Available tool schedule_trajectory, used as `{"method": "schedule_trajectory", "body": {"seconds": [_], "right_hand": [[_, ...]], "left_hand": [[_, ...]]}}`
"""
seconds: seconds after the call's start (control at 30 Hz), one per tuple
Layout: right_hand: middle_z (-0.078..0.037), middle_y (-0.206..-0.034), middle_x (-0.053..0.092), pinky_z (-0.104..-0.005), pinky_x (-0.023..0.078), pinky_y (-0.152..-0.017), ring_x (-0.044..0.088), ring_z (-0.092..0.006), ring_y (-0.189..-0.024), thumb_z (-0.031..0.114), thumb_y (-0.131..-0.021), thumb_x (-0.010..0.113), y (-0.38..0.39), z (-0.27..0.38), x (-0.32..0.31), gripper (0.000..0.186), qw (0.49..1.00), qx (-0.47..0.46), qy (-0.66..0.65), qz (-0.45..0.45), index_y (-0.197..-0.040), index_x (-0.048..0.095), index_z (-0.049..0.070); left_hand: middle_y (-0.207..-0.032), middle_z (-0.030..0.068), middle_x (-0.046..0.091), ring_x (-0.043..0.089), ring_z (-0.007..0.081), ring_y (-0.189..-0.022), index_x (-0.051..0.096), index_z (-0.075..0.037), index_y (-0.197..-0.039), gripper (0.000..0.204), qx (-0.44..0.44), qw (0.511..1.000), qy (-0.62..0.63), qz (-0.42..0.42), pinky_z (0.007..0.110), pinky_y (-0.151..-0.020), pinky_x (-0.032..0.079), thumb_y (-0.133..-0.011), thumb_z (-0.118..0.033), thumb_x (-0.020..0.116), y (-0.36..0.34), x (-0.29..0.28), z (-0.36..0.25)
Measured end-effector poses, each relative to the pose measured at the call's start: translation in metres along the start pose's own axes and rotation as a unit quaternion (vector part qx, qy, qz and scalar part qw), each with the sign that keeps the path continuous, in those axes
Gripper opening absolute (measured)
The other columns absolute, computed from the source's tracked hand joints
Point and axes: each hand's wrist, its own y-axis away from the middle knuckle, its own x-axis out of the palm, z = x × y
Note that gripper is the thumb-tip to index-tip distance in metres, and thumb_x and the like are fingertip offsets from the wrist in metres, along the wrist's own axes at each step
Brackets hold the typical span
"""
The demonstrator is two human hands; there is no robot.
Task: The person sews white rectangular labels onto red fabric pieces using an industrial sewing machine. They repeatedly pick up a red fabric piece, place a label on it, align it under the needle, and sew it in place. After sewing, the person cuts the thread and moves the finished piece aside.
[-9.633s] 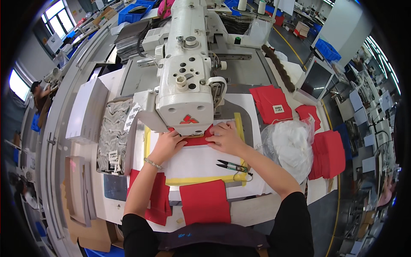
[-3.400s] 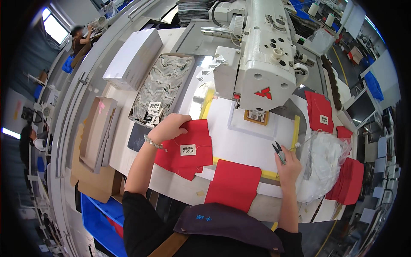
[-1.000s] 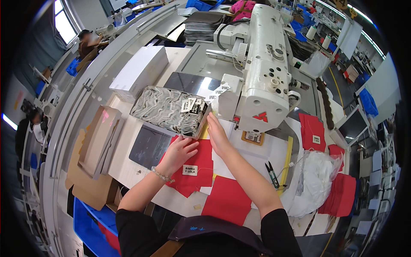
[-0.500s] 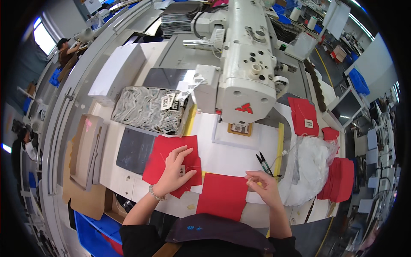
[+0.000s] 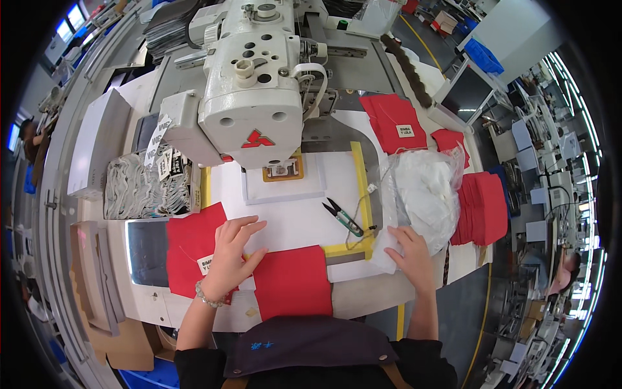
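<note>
My left hand [image 5: 228, 258] is open, thumb and fingers apart, over the right side of a red fabric piece [image 5: 188, 236]. A small white label [image 5: 206, 264] on that piece shows beside the hand. A second red fabric piece [image 5: 295, 285] lies flat at the table's front edge, just right of my left hand. My right hand [image 5: 413, 258] is open, its fingertips at the near edge of a clear plastic bag [image 5: 424, 188] with white contents. Whether they press on the plastic is hard to tell. Black thread snips [image 5: 343, 217] lie to the left of that hand.
A white sewing machine head [image 5: 253, 97] stands over the white work sheet [image 5: 291, 220]. To the left are a box of grey labels [image 5: 139, 188], a white box [image 5: 97, 142] and an open cardboard box [image 5: 97, 279]. Red fabric stacks [image 5: 483, 207] sit at the right.
My right hand has moved from beside the front red piece rightward to the plastic bag, its fingers spreading. My left hand stays over the labelled red piece. The view has swung right.
</note>
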Motion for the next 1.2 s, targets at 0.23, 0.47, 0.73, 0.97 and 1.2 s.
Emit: {"method": "schedule_trajectory", "body": {"seconds": [0.23,0.47,0.73,0.97,1.2], "right_hand": [[-0.010,-0.096,0.060,-0.0400,0.044,-0.078,0.057,-0.0315,-0.088,0.012,-0.074,0.074,-0.017,-0.013,0.010,0.024,0.996,0.048,-0.070,0.033,-0.094,0.063,0.003],[-0.001,-0.069,0.055,-0.0247,0.036,-0.053,0.044,-0.0084,-0.057,0.005,-0.075,0.075,-0.042,0.003,-0.016,0.017,0.972,0.110,-0.197,0.065,-0.087,0.063,0.002],[0.003,-0.073,0.059,-0.0185,0.029,-0.051,0.038,0.0003,-0.055,0.000,-0.079,0.073,-0.090,0.096,0.048,0.036,0.858,-0.016,-0.501,0.113,-0.111,0.058,0.005],[0.000,-0.078,0.065,-0.0179,0.035,-0.048,0.045,0.0003,-0.056,0.004,-0.082,0.074,-0.119,0.098,0.068,0.031,0.850,0.035,-0.508,0.133,-0.110,0.060,0.002],[-0.003,-0.084,0.067,-0.0197,0.044,-0.054,0.058,-0.0040,-0.066,0.004,-0.083,0.072,-0.129,0.088,0.079,0.025,0.826,0.036,-0.534,0.175,-0.106,0.061,0.001]], "left_hand": [[-0.123,0.0087,0.059,0.053,0.0253,-0.113,0.060,-0.009,-0.122,0.048,0.041,0.999,0.020,0.023,0.038,-0.097,0.036,-0.076,-0.011,0.074,-0.019,0.008,-0.015],[-0.118,0.0082,0.061,0.060,0.0224,-0.099,0.059,-0.008,-0.123,0.052,0.024,0.998,0.045,0.035,0.035,-0.089,0.043,-0.075,-0.010,0.077,-0.020,0.006,-0.014],[-0.090,0.0056,0.069,0.054,0.0068,-0.051,0.060,-0.004,-0.123,0.046,-0.132,0.941,0.307,0.050,0.022,-0.049,0.048,-0.080,-0.008,0.076,-0.063,0.025,-0.024],[-0.078,0.0029,0.066,0.054,0.0045,-0.050,0.070,0.002,-0.093,0.016,-0.187,0.917,0.348,0.060,0.019,-0.045,0.044,-0.084,-0.011,0.073,-0.078,0.025,0.002],[-0.077,0.0021,0.065,0.055,0.0052,-0.051,0.068,0.001,-0.086,0.014,-0.191,0.902,0.386,0.036,0.019,-0.046,0.045,-0.084,-0.012,0.073,-0.092,0.032,0.015]]}}
